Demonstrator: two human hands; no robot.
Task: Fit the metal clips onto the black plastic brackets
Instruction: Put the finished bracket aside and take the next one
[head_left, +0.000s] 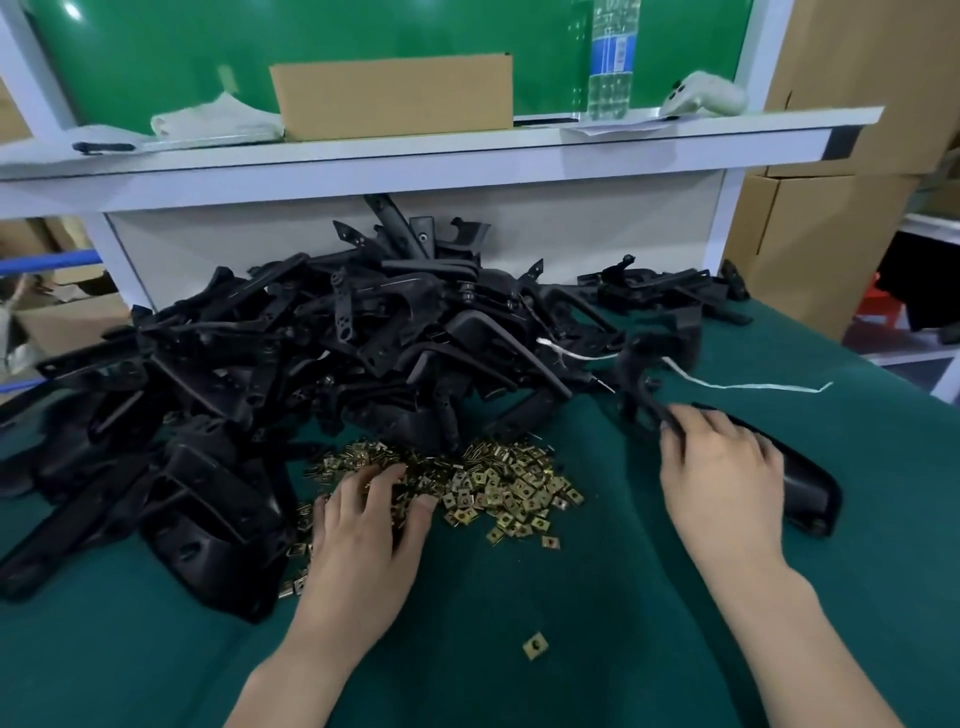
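- Left hand (363, 525) lay on the clips (498, 483), grip wide and fingers spread, probably raking for 1 to pick.
- Right hand (722, 467) covered 1 bracket (800, 483) lying apart on the bench (623, 597), likely steadying it for fitting; I could not tell whether that grip had closed.
- The clips lay just in front of the bracket pile (291, 353), both within easy reach.

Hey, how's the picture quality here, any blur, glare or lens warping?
Head view: wide-angle warping bows the white shelf; soft glare spots sit on the green board; the right hand, gripping a black bracket, looks slightly motion-smeared; the bracket pile loses detail in shadow; the metal clips look fairly crisp.
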